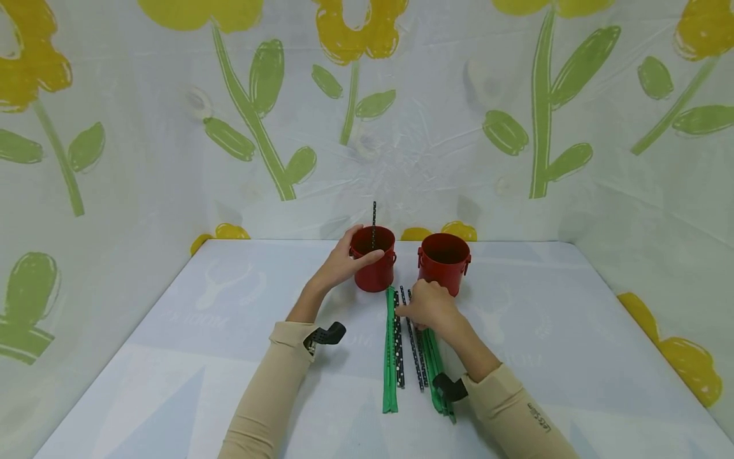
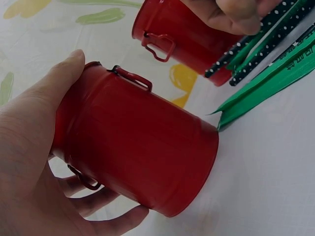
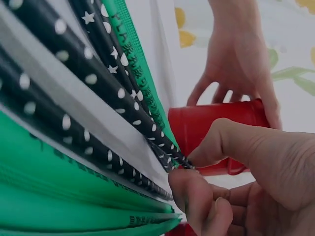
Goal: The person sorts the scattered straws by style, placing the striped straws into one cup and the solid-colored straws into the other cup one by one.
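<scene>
Head view: gripping the left of 2 upright, glossy red bucket-shaped containers (image 1: 374, 279) with the left hand (image 1: 342, 262), thumb at the near side of the rim and fingers round the far side, probably to keep it from tipping or sliding. Holds 1 slim black straw with white markings (image 1: 374, 220) inside, too long to sink below the rim, hence poking up above it. Reaching, with the right hand (image 1: 432, 307), over a bundle just in front of the containers, laid on the pale patterned tabletop (image 1: 172, 376), presumably for a short reach. Pinching there, as seen from the right wrist, the tip of a black straw with white dots (image 3: 106, 83) between thumb and forefinger, likely because an end offers an easier hold than the middle of a crowded row. Flanked on the left by 1 flat green printed wrapper (image 1: 390, 363), on the right by more green wrappers (image 1: 436, 370). Left unheld: the right red container (image 1: 452, 274), behind the right hand; cannot tell about contact.
</scene>
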`<state>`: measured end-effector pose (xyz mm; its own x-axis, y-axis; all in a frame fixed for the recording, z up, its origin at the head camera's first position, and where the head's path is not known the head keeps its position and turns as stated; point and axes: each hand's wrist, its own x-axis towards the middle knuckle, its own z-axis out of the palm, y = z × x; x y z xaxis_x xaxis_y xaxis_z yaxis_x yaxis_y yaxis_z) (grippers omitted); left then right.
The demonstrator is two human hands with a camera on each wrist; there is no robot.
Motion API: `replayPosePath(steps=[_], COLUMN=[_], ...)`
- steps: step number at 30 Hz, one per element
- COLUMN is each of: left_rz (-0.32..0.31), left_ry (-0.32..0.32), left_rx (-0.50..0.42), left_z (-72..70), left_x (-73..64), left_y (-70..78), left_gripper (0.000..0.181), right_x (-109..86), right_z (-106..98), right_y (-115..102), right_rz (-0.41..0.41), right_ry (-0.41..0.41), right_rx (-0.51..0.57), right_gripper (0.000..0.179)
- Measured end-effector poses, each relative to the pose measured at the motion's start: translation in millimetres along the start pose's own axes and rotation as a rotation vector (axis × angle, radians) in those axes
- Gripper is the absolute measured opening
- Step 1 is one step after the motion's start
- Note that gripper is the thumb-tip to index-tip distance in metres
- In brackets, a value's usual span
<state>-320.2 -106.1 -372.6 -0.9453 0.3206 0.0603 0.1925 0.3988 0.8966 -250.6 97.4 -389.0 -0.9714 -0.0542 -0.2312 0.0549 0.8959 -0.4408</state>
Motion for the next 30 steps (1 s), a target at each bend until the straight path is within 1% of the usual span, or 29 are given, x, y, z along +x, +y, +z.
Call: replayPosePath(steps=[3,5,9,14,18,21,25,27,30], left_rz=[0.012,0.022,0.029,0.021,0.023,0.026,0.031,0.036,0.04], left_ry=[-0.01,-0.01,-0.005,-0.007,-0.008,0.006,0.035,0.045,0.055], left_rx=[0.009,0.012,0.01,0.009,0.0,-0.009,0.008,0.022,0.037], left_z=[-1.9,-2.2,-2.8,-3.6,-3.0,-0.8,2.5,3.6,4.6], left_x=[-8.3,-11.1,-13.5,-12.1,-7.0,0.7,9.6,10.9,11.0], left_y=[11.0,14.0,16.2,15.2,8.6,-4.0,-19.7,-22.8,-23.6], left_gripper=[0.083,0.082,0.082,0.083,0.083,0.085,0.088,0.09,0.093], right_x=[2.4,3.8,5.6,6.1,5.4,4.6,3.0,2.3,1.2], right_z=[-2,-4,-11,-19,-25,-28,-32,-34,-36], right_y=[2,3,5,8,10,11,12,13,14], right_rz=[-0.002,-0.006,-0.037,-0.121,-0.193,-0.217,-0.244,-0.265,-0.298], right_ry=[0.006,0.006,0.017,0.065,0.109,0.143,0.197,0.227,0.268], right_rx=[0.042,0.073,0.13,0.208,0.261,0.296,0.349,0.382,0.431], right_gripper=[0.032,0.03,0.028,0.026,0.025,0.024,0.023,0.021,0.02])
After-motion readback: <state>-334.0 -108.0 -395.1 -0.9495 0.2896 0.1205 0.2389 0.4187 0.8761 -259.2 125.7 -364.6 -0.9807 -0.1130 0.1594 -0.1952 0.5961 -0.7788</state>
